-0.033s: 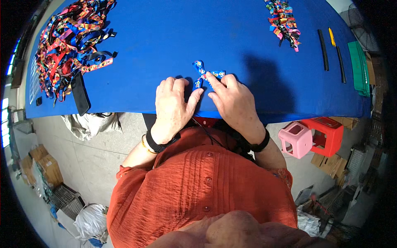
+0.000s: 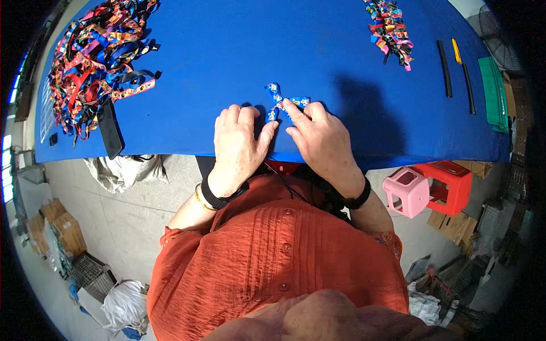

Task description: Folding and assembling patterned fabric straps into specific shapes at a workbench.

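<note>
A small bow of blue patterned ribbon [image 2: 274,91] lies on the blue-covered table, one loop pointing away and several ribbon ends spread toward me and to the right. With its fingers bent on the cloth, my left hand [image 2: 236,142] is to the left of the bow, and its stretched thumb touches the near left ribbon end. From the right, my right hand [image 2: 323,139] presses an index fingertip on the bow's middle. Its thumb is spread apart below, and its palm covers part of the ribbon. Neither hand is closed round the bow.
Tangled ribbons [image 2: 85,68] heap at the table's left, beside a flat black strip [image 2: 110,129]. Colourful ribbon pieces [image 2: 391,31] lie at the far right. Black sticks [image 2: 445,68], a yellow cutter [image 2: 456,51] and green sheets [image 2: 493,94] are rightmost. Pink [image 2: 407,192] and red stools [image 2: 455,187] stand below.
</note>
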### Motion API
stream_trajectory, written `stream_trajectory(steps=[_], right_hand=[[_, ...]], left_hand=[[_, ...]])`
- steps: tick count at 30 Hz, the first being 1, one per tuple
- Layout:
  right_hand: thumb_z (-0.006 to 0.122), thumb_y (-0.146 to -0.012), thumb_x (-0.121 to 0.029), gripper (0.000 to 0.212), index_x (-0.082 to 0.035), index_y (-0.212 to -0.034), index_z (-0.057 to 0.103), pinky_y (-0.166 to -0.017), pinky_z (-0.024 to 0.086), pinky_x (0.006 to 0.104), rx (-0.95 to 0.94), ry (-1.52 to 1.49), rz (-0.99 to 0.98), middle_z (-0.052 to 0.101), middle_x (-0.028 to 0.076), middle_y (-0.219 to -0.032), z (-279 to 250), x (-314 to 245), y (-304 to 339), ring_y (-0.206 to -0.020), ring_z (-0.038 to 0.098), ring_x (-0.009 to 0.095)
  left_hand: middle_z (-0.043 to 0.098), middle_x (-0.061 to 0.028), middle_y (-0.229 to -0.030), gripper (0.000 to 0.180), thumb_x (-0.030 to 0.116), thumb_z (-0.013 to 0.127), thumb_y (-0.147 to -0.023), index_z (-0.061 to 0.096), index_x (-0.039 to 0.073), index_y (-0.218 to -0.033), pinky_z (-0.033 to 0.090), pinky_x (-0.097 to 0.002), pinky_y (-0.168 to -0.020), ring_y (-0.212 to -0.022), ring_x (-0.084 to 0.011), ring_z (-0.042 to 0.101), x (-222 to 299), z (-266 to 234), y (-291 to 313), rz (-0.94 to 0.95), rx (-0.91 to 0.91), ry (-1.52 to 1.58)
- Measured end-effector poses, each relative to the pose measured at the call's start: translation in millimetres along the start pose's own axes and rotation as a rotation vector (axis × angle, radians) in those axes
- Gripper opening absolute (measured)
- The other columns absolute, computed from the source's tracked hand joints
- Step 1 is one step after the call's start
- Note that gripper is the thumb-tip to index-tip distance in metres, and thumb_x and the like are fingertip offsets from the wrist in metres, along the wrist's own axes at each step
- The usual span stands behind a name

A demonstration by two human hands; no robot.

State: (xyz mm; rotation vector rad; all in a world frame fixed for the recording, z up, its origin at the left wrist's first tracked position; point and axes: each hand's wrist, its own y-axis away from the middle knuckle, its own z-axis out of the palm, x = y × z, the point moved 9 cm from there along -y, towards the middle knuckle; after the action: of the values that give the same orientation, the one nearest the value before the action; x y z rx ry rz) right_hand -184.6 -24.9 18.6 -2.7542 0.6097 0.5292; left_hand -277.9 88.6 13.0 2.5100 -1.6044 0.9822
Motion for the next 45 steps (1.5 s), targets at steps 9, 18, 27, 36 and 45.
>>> stream_trajectory(steps=[9, 18, 27, 36, 45], right_hand=[[0.074, -0.088, -0.023, 0.052, -0.010, -0.137, 0.062, -0.070, 0.053, 0.0390, 0.011, 0.016, -0.007, 0.058, 0.010, -0.099, -0.4, -0.6, 0.3, -0.084, 0.064, 0.027], [0.075, -0.088, -0.023, 0.052, -0.010, -0.138, 0.062, -0.070, 0.053, 0.0390, 0.000, 0.002, 0.009, 0.057, 0.010, -0.099, 0.6, 1.2, -0.1, -0.083, 0.063, 0.028], [0.075, -0.088, -0.023, 0.052, -0.010, -0.137, 0.062, -0.069, 0.053, 0.0389, 0.000, -0.003, 0.012, 0.057, 0.010, -0.097, 0.1, 0.9, -0.1, -0.083, 0.063, 0.028], [0.075, -0.088, -0.023, 0.052, -0.010, -0.137, 0.063, -0.069, 0.053, 0.0391, -0.008, 0.007, 0.012, 0.056, 0.011, -0.096, 0.8, 0.9, 0.5, -0.082, 0.063, 0.027], [0.074, -0.088, -0.024, 0.051, -0.013, -0.136, 0.063, -0.068, 0.052, 0.0394, -0.011, 0.025, 0.009, 0.055, 0.009, -0.095, 0.1, -1.1, -0.4, -0.080, 0.063, 0.026]], left_hand=[[0.062, -0.0162, -0.096, 0.037, 0.020, 0.080, -0.083, 0.060, 0.002, -0.108, 0.049, -0.0464, -0.083, -0.092, -0.0361, 0.060, 6.5, 11.2, -1.7, 0.027, -0.074, -0.005], [0.066, -0.0159, -0.089, 0.020, 0.007, 0.070, -0.089, 0.060, 0.004, -0.107, 0.053, -0.0454, -0.076, -0.081, -0.0360, 0.065, 4.9, 8.7, -2.5, 0.120, -0.023, -0.057], [0.066, -0.0134, -0.062, 0.011, 0.013, 0.059, -0.102, 0.062, 0.005, -0.109, 0.051, -0.0390, -0.052, -0.055, -0.0303, 0.069, -29.6, 16.5, -1.3, -0.211, -0.133, 0.293], [0.063, -0.0094, -0.061, 0.013, 0.013, 0.061, -0.101, 0.063, 0.005, -0.111, 0.047, -0.0331, -0.050, -0.051, -0.0163, 0.063, -45.0, 37.5, 3.7, -0.574, -0.448, 0.657], [0.064, -0.0156, -0.064, 0.014, 0.011, 0.064, -0.095, 0.063, 0.007, -0.109, 0.050, -0.0453, -0.053, -0.055, -0.0353, 0.065, -32.3, 14.5, -4.5, -0.197, -0.216, 0.093]])
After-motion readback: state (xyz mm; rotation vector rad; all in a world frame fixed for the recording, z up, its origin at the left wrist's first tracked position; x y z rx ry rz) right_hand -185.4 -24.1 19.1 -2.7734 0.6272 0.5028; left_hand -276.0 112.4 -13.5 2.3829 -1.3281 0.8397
